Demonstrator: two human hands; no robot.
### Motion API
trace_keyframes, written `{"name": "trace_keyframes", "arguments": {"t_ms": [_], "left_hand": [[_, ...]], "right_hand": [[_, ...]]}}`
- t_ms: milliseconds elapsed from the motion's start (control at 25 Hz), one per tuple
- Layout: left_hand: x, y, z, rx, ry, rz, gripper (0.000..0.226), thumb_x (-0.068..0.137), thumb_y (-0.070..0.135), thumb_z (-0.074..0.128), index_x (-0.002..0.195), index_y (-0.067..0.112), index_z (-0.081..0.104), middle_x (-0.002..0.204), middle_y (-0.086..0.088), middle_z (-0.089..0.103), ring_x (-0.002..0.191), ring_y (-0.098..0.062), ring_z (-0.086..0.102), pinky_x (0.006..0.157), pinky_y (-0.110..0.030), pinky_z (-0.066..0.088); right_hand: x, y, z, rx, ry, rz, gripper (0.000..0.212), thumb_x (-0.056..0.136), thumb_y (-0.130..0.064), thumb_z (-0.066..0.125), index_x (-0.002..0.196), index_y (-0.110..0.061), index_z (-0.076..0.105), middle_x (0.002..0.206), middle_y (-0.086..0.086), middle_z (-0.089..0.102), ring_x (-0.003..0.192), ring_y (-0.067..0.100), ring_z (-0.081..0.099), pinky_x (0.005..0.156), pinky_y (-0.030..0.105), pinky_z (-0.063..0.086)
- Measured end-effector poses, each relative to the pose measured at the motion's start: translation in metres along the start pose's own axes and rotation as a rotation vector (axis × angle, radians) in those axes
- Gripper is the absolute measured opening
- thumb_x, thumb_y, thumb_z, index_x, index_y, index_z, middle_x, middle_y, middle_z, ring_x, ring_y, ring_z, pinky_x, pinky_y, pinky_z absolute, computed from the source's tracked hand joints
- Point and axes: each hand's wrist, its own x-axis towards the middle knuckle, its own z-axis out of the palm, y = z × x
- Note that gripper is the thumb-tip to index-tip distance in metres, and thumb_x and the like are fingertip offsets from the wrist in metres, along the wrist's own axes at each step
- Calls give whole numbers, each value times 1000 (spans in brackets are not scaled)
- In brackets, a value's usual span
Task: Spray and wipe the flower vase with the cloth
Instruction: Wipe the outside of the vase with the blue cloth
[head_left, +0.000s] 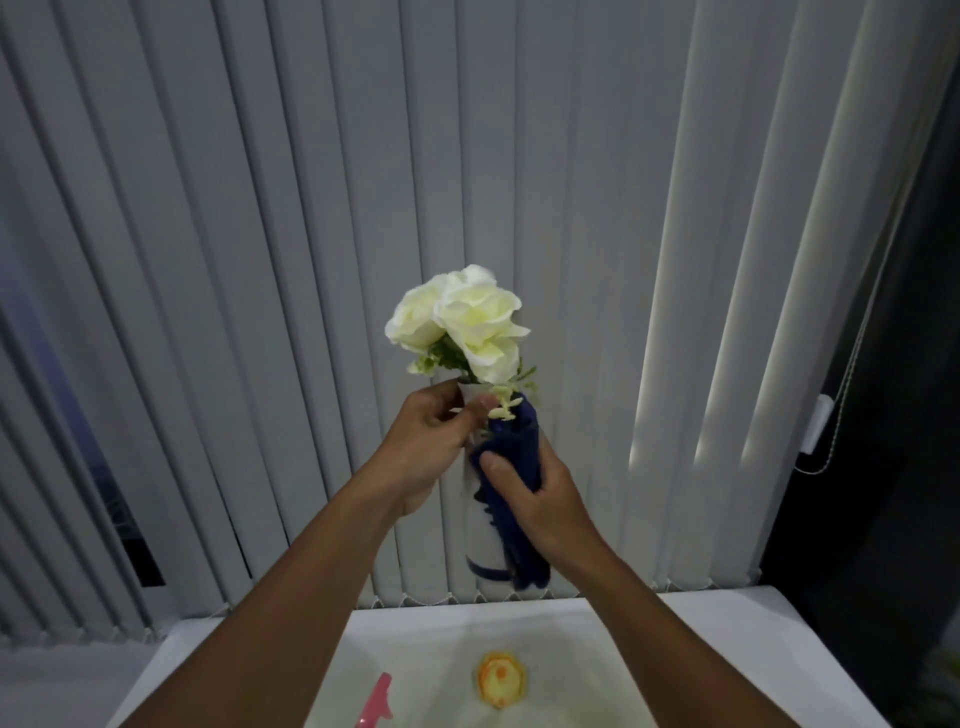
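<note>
A tall white flower vase (482, 540) with a dark blue band near its base is held up in the air, above the table. White artificial roses (462, 322) with green leaves stand in its mouth. My left hand (428, 447) grips the vase near its rim. My right hand (540, 499) presses a dark blue cloth (511, 457) against the vase's right side; the cloth's end hangs down past the blue band. The pink trigger of a spray bottle (376, 699) shows at the bottom edge, mostly hidden by my left forearm.
A white table (727, 623) lies below, with a small yellow-orange object (500, 678) on it. Grey vertical blinds (260, 260) fill the wall behind. A dark gap with a blind cord (836, 415) is at the right.
</note>
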Motion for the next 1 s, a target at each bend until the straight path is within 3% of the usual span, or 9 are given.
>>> {"name": "trace_keyframes", "arguments": {"t_ms": [120, 280, 400, 480, 640, 760, 880, 1000], "left_hand": [[0, -1, -3, -31, -42, 22, 46, 79, 45, 72, 114, 15, 77, 118, -16, 78, 120, -45, 65, 108, -64, 46], [2, -5, -5, -73, -44, 0, 45, 79, 44, 71, 112, 14, 77, 119, -19, 77, 114, -38, 69, 110, -66, 44], [2, -7, 4, -64, 55, -24, 27, 90, 39, 68, 105, 19, 77, 109, -11, 81, 101, -26, 72, 103, -55, 54], [-2, -8, 14, 40, 148, -33, 17, 95, 37, 68, 99, 22, 75, 95, -1, 81, 94, -20, 75, 88, -40, 60], [-10, -14, 39, 346, 320, 67, 38, 81, 53, 78, 97, 19, 69, 90, 6, 73, 84, -8, 69, 67, -22, 51], [-7, -4, 37, 334, 455, 94, 39, 82, 51, 78, 95, 15, 70, 84, 6, 72, 76, -7, 68, 62, -22, 49], [0, -4, 20, 231, 353, 82, 30, 83, 40, 82, 100, 16, 74, 92, 2, 79, 84, -12, 74, 75, -29, 59], [1, -9, 10, 101, 163, 18, 19, 86, 27, 81, 104, 24, 75, 101, 2, 82, 95, -17, 77, 88, -39, 63]], "right_hand": [[-19, 28, -1, -2, -44, 30, 63, 78, -35, 80, 134, -31, 52, 108, -10, 73, 98, 14, 71, 76, 25, 58], [-33, 37, 1, 63, -9, 45, 69, 70, -38, 81, 133, -34, 52, 113, -9, 72, 102, 14, 70, 79, 24, 58], [-34, 34, 9, 110, 79, 51, 60, 74, -25, 84, 127, -34, 57, 109, -2, 72, 94, 16, 72, 72, 29, 62], [-32, 33, 20, 50, 213, 35, 64, 74, -23, 86, 128, -37, 56, 106, -7, 72, 92, 14, 72, 71, 33, 64], [-28, 28, 44, -199, 396, -36, 93, 70, -44, 83, 149, -39, 34, 120, -16, 60, 104, 0, 63, 78, 8, 52], [-30, 34, 52, -333, 396, -82, 106, 70, -50, 78, 156, -37, 18, 127, -2, 47, 108, 9, 58, 77, 10, 53], [-31, 38, 44, -284, 315, -161, 92, 82, -51, 69, 155, -47, 13, 134, 0, 43, 113, 11, 59, 85, 26, 61], [-18, 18, 30, -163, 231, -162, 57, 98, -31, 59, 151, -31, 37, 124, 1, 55, 99, 5, 66, 75, 21, 59]]}}
